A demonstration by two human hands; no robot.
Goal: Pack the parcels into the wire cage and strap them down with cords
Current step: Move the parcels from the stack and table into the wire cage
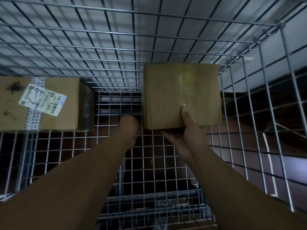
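My right hand [184,130] grips the parcel [181,95] by its near edge, thumb on top, at the back-right of the cage [116,47], while my left hand [131,128] is at its near-left corner, grip not discernible; risk: held by one edge, it may tip and snag the mesh.

The one camera sits on the person's head, high over the wire cage [159,52], and looks forward and down into it, close to the left hand [131,128] and to the right hand [184,135] that holds the parcel [181,95] near the far right corner.
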